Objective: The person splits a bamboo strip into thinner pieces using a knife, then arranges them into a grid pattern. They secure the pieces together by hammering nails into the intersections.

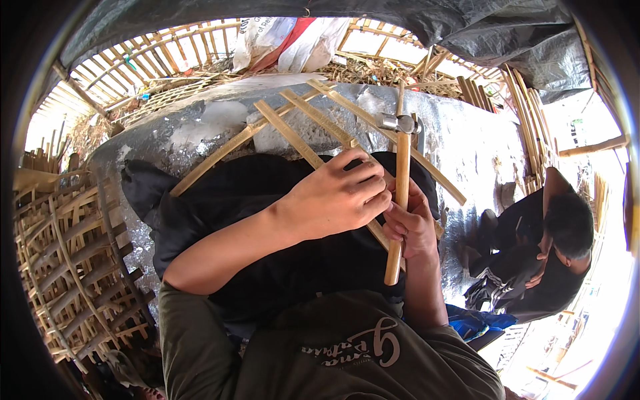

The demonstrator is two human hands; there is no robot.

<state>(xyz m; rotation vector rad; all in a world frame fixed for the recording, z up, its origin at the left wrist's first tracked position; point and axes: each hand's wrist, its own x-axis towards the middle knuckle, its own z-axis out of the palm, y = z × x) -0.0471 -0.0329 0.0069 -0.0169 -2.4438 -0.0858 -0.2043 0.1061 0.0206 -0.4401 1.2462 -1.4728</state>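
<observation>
My right hand [415,223] is closed around the wooden handle of a hammer [403,173], which stands roughly upright with its metal head at the far end. Curled fingers of my left hand [343,193] meet the right fingertips beside the handle; whatever they pinch is too small or hidden to name. Under both hands, flat bamboo strips [290,137] lie side by side across my lap. One long bamboo strip [230,147] crosses them near their far ends. Part of the strips' near ends is covered by my hands and wrists.
A grey slab [207,127] spreads beyond my knees. Woven bamboo panels [73,273] are stacked at the left. Another person [540,253] sits at the right. White sacks [287,43] and bamboo scraps [373,73] lie at the back, with upright bamboo poles [527,120] at the right.
</observation>
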